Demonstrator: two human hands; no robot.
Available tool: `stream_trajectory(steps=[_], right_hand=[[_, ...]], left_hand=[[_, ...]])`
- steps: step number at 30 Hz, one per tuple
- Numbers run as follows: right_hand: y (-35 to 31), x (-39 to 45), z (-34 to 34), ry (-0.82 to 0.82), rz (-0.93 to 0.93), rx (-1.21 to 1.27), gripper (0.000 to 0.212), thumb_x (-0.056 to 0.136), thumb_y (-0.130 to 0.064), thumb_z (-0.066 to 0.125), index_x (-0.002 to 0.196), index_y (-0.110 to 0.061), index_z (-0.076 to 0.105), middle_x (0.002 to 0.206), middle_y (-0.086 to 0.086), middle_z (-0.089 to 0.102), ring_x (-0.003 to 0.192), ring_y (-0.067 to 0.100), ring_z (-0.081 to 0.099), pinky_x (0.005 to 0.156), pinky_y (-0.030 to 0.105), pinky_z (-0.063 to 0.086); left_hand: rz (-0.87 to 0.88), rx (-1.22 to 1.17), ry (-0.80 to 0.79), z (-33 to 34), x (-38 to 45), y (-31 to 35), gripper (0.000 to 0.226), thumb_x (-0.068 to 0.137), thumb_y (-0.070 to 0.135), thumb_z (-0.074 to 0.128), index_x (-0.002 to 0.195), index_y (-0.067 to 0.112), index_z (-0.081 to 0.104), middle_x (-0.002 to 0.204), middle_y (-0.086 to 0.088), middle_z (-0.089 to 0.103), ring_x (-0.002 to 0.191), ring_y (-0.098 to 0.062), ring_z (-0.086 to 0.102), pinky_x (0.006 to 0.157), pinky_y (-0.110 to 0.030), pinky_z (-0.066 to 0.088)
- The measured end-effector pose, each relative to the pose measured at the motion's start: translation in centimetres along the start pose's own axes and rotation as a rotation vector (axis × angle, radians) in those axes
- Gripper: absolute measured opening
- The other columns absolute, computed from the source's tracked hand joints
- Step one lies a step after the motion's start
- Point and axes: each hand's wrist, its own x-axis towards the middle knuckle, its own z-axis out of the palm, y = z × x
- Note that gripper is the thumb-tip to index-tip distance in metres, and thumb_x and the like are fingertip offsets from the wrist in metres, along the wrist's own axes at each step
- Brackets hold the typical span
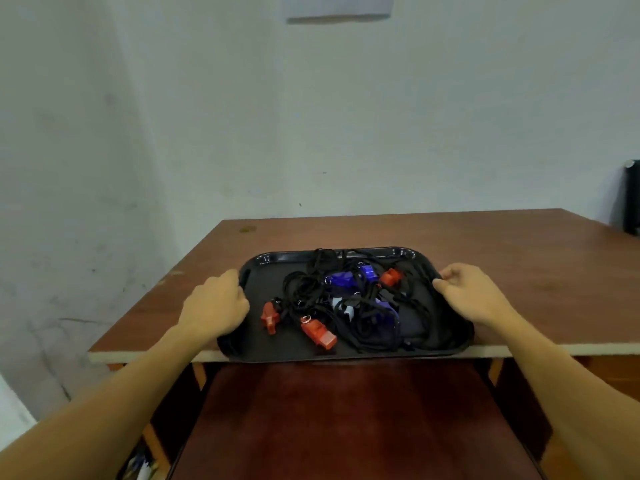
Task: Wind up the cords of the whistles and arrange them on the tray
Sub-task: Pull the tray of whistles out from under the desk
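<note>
Pale grey-white wall behind; brown wooden desk fills mid view, near edge facing the person. Black rectangular plastic tray sits on the desk at its near edge, front rim abt level w/ that edge. On tray: tangled heap of black cords w/ whistles mixed in. Red plastic whistles: one at left, one at front centre, one at back right. Blue translucent whistles toward back centre, partly under cords; a pale grey piece in the middle, shape unclear. Cords not wound.

Left hand: fingers curled over tray's left rim, gripping it. Right hand: fingers curled at tray's right rim, thumb on the edge, holding it.

Dark red-brown surface below desk edge, between the forearms. Dark object at far right by the wall, cut off.
</note>
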Motion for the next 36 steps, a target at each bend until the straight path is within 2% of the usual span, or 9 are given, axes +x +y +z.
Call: stream_trajectory(steps=[4,12,16,20,22,26,30,34,36], right_hand=[[0.1,5.5,2.2,-0.051,0.027,-0.089,0.016,0.098,-0.037,0.057,0.098,-0.022,0.063,0.098,0.002,0.07,0.09,0.027,0.065,0.086,0.044,0.053],[0.0,17.7,5.6,-0.101,-0.01,-0.262,0.016,0.1,-0.038,0.051,0.104,-0.024,0.057,0.101,0.0,0.066,0.093,0.025,0.062,0.081,0.038,0.049],[-0.3,19.2,6.4,-0.134,-0.006,-0.349,0.015,0.098,-0.042,0.05,0.104,-0.028,0.054,0.098,-0.001,0.067,0.09,0.028,0.062,0.079,0.039,0.05],[0.5,19.4,6.7,-0.154,-0.015,-0.407,0.017,0.097,-0.044,0.051,0.1,-0.029,0.056,0.098,0.001,0.069,0.09,0.028,0.064,0.082,0.041,0.053],[0.6,19.6,6.6,-0.17,-0.023,-0.445,0.018,0.096,-0.046,0.053,0.099,-0.029,0.058,0.101,0.001,0.069,0.093,0.028,0.063,0.083,0.04,0.052],[0.8,19.0,6.2,-0.138,-0.021,-0.482,0.026,0.091,-0.059,0.054,0.092,-0.033,0.057,0.108,0.002,0.07,0.098,0.03,0.064,0.087,0.042,0.053],[0.2,17.4,6.0,-0.013,-0.055,-0.516,0.047,0.087,-0.073,0.046,0.113,-0.036,0.056,0.11,-0.004,0.068,0.1,0.027,0.065,0.079,0.038,0.053],[-2.9,16.5,6.1,0.12,-0.248,-0.359,0.03,0.093,-0.059,0.05,0.112,-0.037,0.057,0.086,-0.019,0.064,0.082,0.008,0.062,0.069,0.033,0.052],[-4.5,16.0,6.6,0.134,-0.34,-0.295,0.02,0.094,-0.051,0.054,0.109,-0.038,0.059,0.08,-0.02,0.063,0.078,0.0,0.058,0.069,0.03,0.053]], left_hand=[[-0.039,0.013,-0.057,2.5,5.7,-0.2,0.017,0.1,0.022,0.041,0.109,0.014,0.053,0.089,-0.007,0.061,0.074,-0.026,0.059,0.067,-0.04,0.053],[-0.05,-0.022,-0.04,6.6,17.1,-1.4,0.021,0.101,0.026,0.046,0.119,0.018,0.053,0.085,0.001,0.061,0.065,-0.019,0.064,0.061,-0.037,0.057],[-0.034,0.008,0.01,7.1,18.2,-1.5,0.026,0.098,0.025,0.047,0.122,0.02,0.056,0.076,0.003,0.062,0.06,-0.017,0.061,0.056,-0.032,0.054],[-0.015,0.071,-0.027,8.3,17.7,-1.8,0.021,0.095,0.031,0.048,0.11,0.019,0.059,0.082,0.001,0.066,0.064,-0.019,0.061,0.059,-0.034,0.055],[0.007,0.137,-0.006,8.1,17.6,-1.6,0.021,0.096,0.035,0.046,0.104,0.02,0.058,0.088,-0.002,0.067,0.067,-0.023,0.058,0.058,-0.032,0.046],[0.23,0.14,0.173,6.1,15.5,-0.3,0.037,0.098,0.054,0.041,0.112,0.028,0.062,0.1,0.006,0.066,0.082,-0.023,0.064,0.064,-0.032,0.045],[0.348,0.189,-0.093,5.2,13.3,2.0,0.064,0.084,0.083,0.033,0.125,0.039,0.053,0.094,0.013,0.061,0.086,-0.014,0.063,0.077,-0.034,0.055],[0.43,0.154,-0.199,6.0,13.8,1.7,0.052,0.087,0.073,0.048,0.131,0.044,0.048,0.113,0.02,0.059,0.105,-0.011,0.06,0.086,-0.031,0.051],[0.461,0.078,-0.19,6.0,14.5,1.0,0.044,0.09,0.063,0.056,0.13,0.046,0.048,0.105,0.026,0.054,0.099,-0.004,0.056,0.085,-0.027,0.049]])
